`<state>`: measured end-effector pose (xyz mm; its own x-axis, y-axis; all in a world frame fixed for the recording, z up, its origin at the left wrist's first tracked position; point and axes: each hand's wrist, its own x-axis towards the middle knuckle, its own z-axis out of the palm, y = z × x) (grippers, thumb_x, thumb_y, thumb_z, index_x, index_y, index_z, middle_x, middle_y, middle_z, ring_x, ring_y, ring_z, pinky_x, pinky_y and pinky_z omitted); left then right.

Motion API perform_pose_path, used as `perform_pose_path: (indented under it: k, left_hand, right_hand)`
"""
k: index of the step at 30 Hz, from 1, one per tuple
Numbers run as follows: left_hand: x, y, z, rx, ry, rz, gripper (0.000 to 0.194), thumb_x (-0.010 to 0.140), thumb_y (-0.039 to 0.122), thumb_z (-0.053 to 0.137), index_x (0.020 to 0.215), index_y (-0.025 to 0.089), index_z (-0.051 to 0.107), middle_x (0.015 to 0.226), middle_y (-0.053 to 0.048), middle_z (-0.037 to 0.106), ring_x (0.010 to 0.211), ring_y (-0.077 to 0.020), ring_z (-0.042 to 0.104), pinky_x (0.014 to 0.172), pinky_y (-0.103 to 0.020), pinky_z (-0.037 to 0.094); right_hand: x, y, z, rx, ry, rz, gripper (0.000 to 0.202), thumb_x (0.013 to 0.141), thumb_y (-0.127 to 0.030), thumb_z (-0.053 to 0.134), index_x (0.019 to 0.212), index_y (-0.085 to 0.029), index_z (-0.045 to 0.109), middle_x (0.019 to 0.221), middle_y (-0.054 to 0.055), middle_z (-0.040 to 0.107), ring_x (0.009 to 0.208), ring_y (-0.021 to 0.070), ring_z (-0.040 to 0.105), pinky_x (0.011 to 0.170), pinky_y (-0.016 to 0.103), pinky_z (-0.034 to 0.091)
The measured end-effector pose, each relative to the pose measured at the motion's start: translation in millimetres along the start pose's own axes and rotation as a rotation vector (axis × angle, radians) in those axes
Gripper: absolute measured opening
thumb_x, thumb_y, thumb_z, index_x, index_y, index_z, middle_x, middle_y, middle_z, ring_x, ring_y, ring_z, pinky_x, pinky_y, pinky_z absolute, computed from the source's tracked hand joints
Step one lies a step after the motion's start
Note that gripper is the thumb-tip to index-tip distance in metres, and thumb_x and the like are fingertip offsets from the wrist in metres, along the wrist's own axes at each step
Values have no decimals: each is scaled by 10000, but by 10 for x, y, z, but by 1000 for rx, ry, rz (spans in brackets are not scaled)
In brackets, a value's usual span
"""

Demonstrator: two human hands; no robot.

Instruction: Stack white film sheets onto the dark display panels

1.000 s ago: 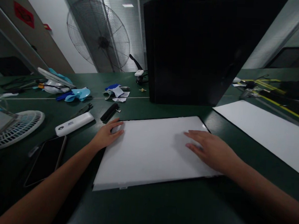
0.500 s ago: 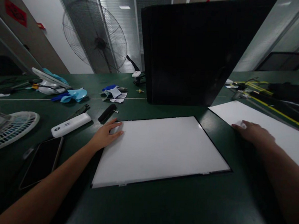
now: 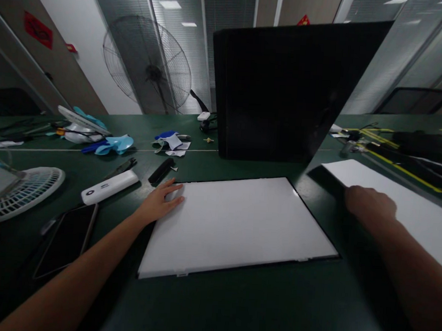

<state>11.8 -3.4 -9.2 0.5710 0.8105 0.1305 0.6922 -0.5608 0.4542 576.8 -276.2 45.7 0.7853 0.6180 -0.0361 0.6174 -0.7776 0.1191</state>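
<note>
A white rectangular panel (image 3: 236, 224) with a thin black border lies flat on the green table in front of me. My left hand (image 3: 161, 202) rests on its far left corner, palm down and fingers spread. To the right lies a second white sheet (image 3: 409, 207). My right hand (image 3: 370, 207) is curled over its near edge. That sheet's left end looks slightly raised, with a dark shadow under it.
A large black panel (image 3: 281, 89) stands upright just behind the white one. On the left are a white power bank (image 3: 109, 187), a dark phone (image 3: 68, 238), a small white fan (image 3: 20, 190) and blue scraps (image 3: 113, 144). Cables and yellow-striped tools (image 3: 394, 146) lie at the far right. A floor fan (image 3: 148, 66) stands behind the table.
My right hand left the middle panel, moved right to the second white sheet and curled over its edge. That sheet's left end has lifted slightly. The left hand has stayed put.
</note>
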Motion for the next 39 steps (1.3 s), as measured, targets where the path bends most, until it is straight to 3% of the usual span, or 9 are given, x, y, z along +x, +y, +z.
perform_pose_path:
  k: [3,10,14,19,24,28,31,35,39]
  left_hand:
    - [3,-8,5,-5,8,2,820,850,811,536,1425,235,634,1655,-129,374,1476,-359,438,1233,-486,326]
    - [-11,30,-15,-16,36,28,840,848,826,521,1409,215,649,1621,-142,430,1475,-359,440,1243,-479,313]
    - [-18,47,-25,-57,23,13,850,903,846,379,1399,214,656,1624,-128,429,1482,-353,429,1250,-476,304]
    - [-11,64,-28,-98,21,17,865,936,830,289,1399,191,644,1610,-134,450,1493,-344,412,1257,-494,288]
    - [-15,65,-30,-10,15,-8,978,829,786,555,1532,111,465,1620,-184,417,1484,-385,409,1255,-527,277]
    - [-20,17,-28,-45,17,34,896,862,645,572,1566,119,401,1623,-173,416,1477,-378,421,1251,-517,291]
    - [-21,-29,-23,-80,33,59,848,876,610,560,1570,149,401,1629,-150,414,1485,-374,411,1258,-521,280]
    - [-20,-53,-4,-88,48,33,815,901,632,529,1545,144,429,1616,-156,434,1483,-371,418,1258,-519,284]
    - [-11,-34,17,-46,44,52,830,894,662,528,1510,109,466,1609,-185,433,1484,-370,417,1260,-518,278]
  right_hand:
    - [-214,-154,-194,-108,-43,-84,321,1090,-343,508,1184,-75,657,1146,154,620,1034,228,635,909,398,549]
    - [-1155,-980,-401,-216,-128,-693,258,1024,-160,483,1002,-141,739,930,148,681,858,316,676,797,503,538]
    - [-1776,-1366,-278,-117,-127,-1087,274,1065,-270,488,1225,-249,711,1258,68,658,1185,280,614,1082,514,475]
    - [-2085,-1542,-103,154,-89,-1503,616,1077,-543,480,1542,-138,481,1595,141,305,1471,335,330,1182,554,400]
    - [-1982,-1515,-124,321,-198,-1594,699,1068,-599,486,1622,-199,341,1639,89,213,1500,273,284,1236,486,352]
    - [-1785,-1441,-32,331,12,-1389,667,1079,-549,461,1632,-206,317,1653,82,177,1516,308,234,1227,570,332]
    - [-1666,-1398,60,258,106,-1229,749,1057,-653,425,1621,-169,342,1650,117,167,1522,363,180,1211,644,301]
    - [-1670,-1391,94,212,42,-1246,826,1016,-761,409,1619,-198,357,1651,126,155,1515,375,196,1217,639,288]
    - [-1775,-1413,127,195,95,-1322,947,959,-810,485,1632,-164,319,1653,161,87,1512,406,181,1206,645,299]
